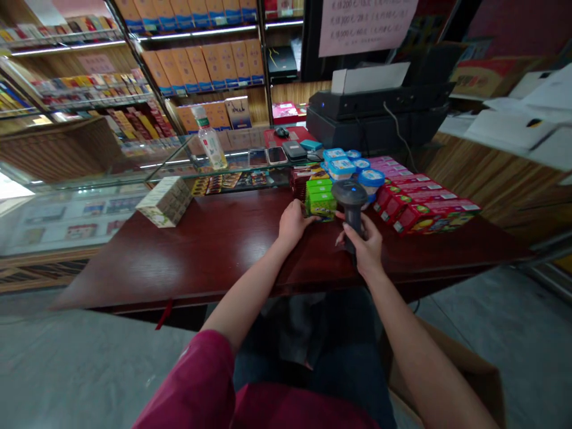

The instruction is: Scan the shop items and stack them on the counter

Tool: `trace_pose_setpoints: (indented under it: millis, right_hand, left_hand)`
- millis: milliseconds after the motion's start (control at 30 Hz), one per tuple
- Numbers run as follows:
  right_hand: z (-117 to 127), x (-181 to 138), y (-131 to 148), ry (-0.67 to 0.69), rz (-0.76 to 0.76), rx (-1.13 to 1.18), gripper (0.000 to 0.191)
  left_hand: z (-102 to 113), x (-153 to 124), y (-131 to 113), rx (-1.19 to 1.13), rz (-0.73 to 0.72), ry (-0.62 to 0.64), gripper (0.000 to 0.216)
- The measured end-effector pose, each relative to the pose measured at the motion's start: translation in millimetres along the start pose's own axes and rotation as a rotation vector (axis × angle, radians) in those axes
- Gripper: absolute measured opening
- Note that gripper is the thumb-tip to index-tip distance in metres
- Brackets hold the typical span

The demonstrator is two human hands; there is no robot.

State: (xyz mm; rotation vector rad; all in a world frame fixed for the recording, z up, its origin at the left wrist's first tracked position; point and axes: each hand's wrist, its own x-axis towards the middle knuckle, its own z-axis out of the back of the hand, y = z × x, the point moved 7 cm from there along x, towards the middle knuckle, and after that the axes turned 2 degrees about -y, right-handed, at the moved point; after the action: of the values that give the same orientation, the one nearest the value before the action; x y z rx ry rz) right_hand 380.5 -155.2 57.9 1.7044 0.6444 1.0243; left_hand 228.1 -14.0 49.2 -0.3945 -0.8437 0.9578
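Observation:
My right hand (pixel 367 245) is wrapped round the handle of a dark grey barcode scanner (pixel 352 205), held upright with its head over the desk. Beside it, my left hand (pixel 292 225) grips the left side of a small stack of bright green boxes (pixel 320 202); its thumb lies along their front and its other fingers are partly hidden. Right behind the scanner stand several blue-lidded tubs (pixel 342 167). Rows of red boxes (pixel 422 208) lie to the right, with pink boxes (pixel 388 167) behind them. Dark red packs (pixel 304 177) sit behind the green boxes.
On the dark red wooden desk (pixel 232 238), a pale carton block (pixel 166 201) stands at the left. A clear bottle (pixel 210 140) and phones (pixel 277 155) rest on the glass counter. A black printer-like machine (pixel 379 104) stands behind. An open cardboard box (pixel 473 357) is on the floor.

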Motion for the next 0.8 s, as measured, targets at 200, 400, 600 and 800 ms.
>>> trace_pose_setpoints:
  millis: [200, 400, 600, 800]
  right_hand:
    - [-73, -19, -7, 0.321, -0.130, 0.093, 0.037]
    - [-174, -36, -22, 0.574, -0.285, 0.243, 0.044]
    - [-226, -45, -31, 0.806, -0.416, 0.292, 0.053]
    - [-225, -54, -31, 0.938, -0.408, 0.216, 0.053]
  left_hand:
    - [77, -20, 60, 0.099, -0.023, -0.073, 0.030]
    - [247, -67, 156, 0.322, 0.120, -0.557, 0.047]
    - [339, -101, 250, 0.308, 0.442, -0.998, 0.099]
    - [328, -84, 294, 0.043, 0.478, -0.840, 0.079]
